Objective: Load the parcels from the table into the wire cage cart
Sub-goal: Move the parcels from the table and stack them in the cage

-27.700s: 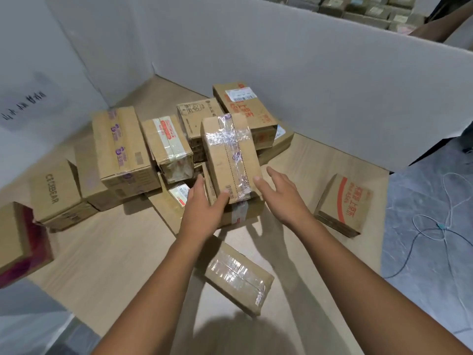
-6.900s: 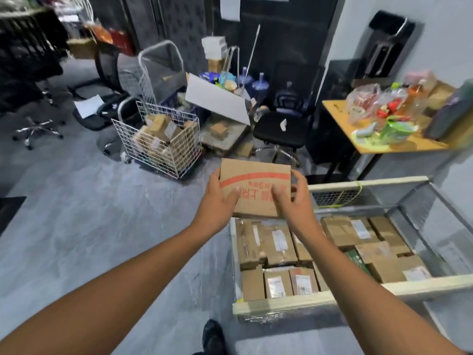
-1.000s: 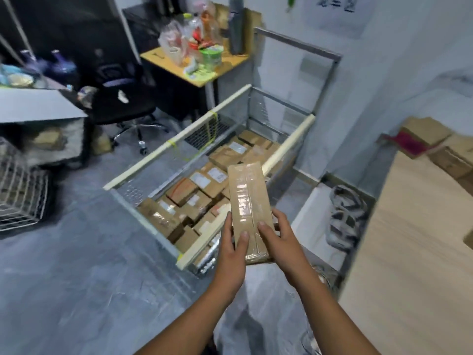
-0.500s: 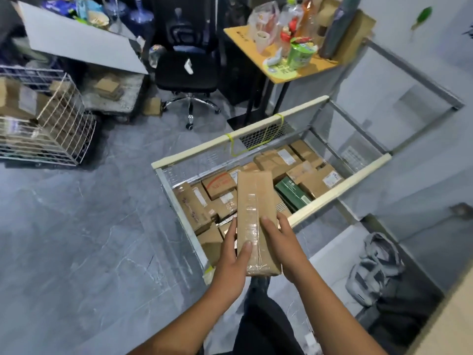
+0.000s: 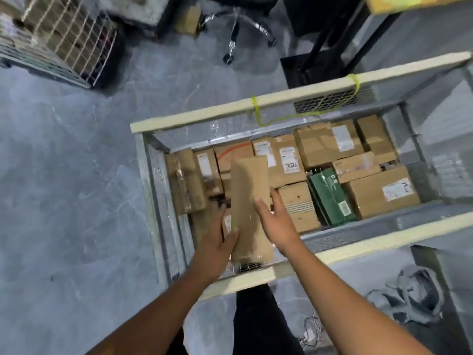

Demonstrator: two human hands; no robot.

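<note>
I hold a long brown taped parcel (image 5: 249, 203) over the left part of the wire cage cart (image 5: 281, 98), just above the boxes inside. My left hand (image 5: 217, 239) grips its near left edge, thumb on top. My right hand (image 5: 275, 221) holds its right side with the fingers lying along the top face. The cart has pale padded rails front and back and is packed with several cardboard parcels (image 5: 330, 147), among them a green box (image 5: 330, 198).
A second wire basket cart (image 5: 58, 39) with boxes stands at the top left on the grey floor. An office chair base (image 5: 238, 29) and a dark table leg (image 5: 325, 39) lie beyond the cage. Crumpled grey bags (image 5: 409, 293) lie at the lower right.
I have stepped up to the cage and look straight down into it. The long parcel has moved from in front of the near rail to over the boxes inside, still in both hands.
</note>
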